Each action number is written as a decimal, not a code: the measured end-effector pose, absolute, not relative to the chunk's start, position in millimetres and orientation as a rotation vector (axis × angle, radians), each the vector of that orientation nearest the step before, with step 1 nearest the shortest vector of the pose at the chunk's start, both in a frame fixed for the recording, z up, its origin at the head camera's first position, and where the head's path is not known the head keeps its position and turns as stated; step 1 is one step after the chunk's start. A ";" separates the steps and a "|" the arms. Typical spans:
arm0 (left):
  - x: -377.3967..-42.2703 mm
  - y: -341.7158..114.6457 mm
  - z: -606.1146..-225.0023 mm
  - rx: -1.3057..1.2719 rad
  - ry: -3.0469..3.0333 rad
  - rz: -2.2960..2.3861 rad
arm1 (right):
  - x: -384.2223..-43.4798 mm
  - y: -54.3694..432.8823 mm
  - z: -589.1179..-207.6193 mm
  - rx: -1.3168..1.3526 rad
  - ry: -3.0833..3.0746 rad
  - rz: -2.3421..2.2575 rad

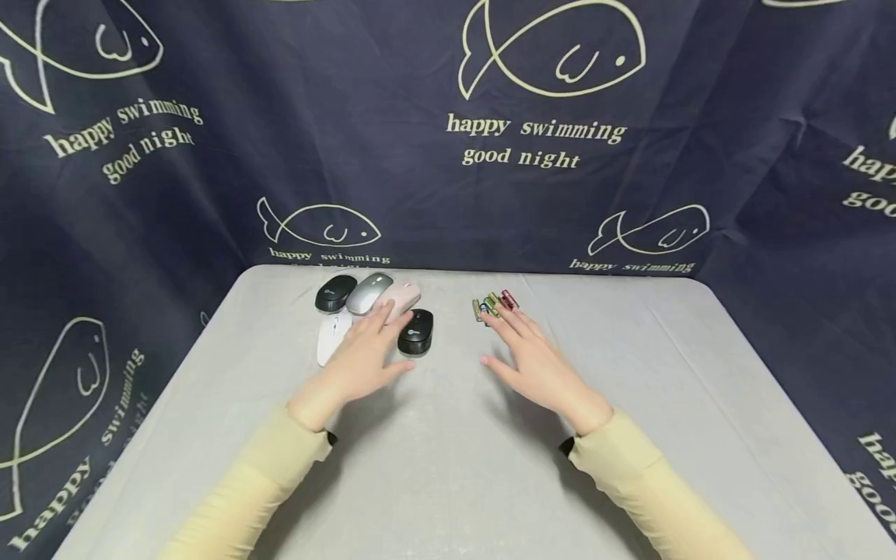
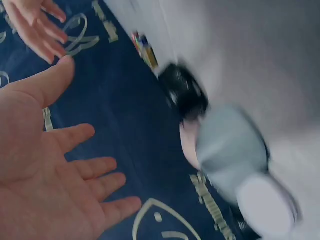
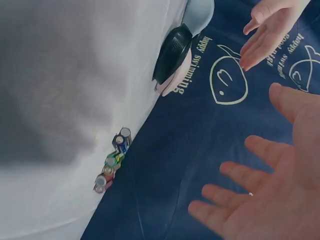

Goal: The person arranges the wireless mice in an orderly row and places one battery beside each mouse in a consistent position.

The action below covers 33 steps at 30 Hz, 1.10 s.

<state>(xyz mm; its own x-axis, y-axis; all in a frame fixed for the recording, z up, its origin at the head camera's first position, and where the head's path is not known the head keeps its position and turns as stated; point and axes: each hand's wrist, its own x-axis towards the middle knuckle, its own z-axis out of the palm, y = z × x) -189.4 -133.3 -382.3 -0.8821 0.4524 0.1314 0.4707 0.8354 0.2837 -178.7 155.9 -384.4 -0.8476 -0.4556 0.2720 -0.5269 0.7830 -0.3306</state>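
Observation:
My left hand (image 1: 364,358) is raised with fingers spread, overlapping a group of computer mice in the head view; nothing is in it. That group has a black mouse (image 1: 336,293), a silver mouse (image 1: 369,293), a pink mouse (image 1: 404,295), a white mouse (image 1: 332,339) and a second black mouse (image 1: 416,333) by the fingertips. My right hand (image 1: 539,365), also spread and holding nothing, hovers near several small batteries (image 1: 493,303) in green, blue and red wraps. In the right wrist view the batteries (image 3: 112,161) lie in a short row, well apart from the fingers.
A pale grey cloth covers the table (image 1: 448,467), whose back edge meets a dark blue curtain (image 1: 420,179) printed with fish and lettering. The curtain also hangs along both sides. Mice and batteries lie near the back edge, with a gap between them.

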 end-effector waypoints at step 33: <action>-263.0 -211.5 -389.8 -0.671 -3.342 -0.497 | -263.9 63.8 -423.3 0.945 -2.942 0.667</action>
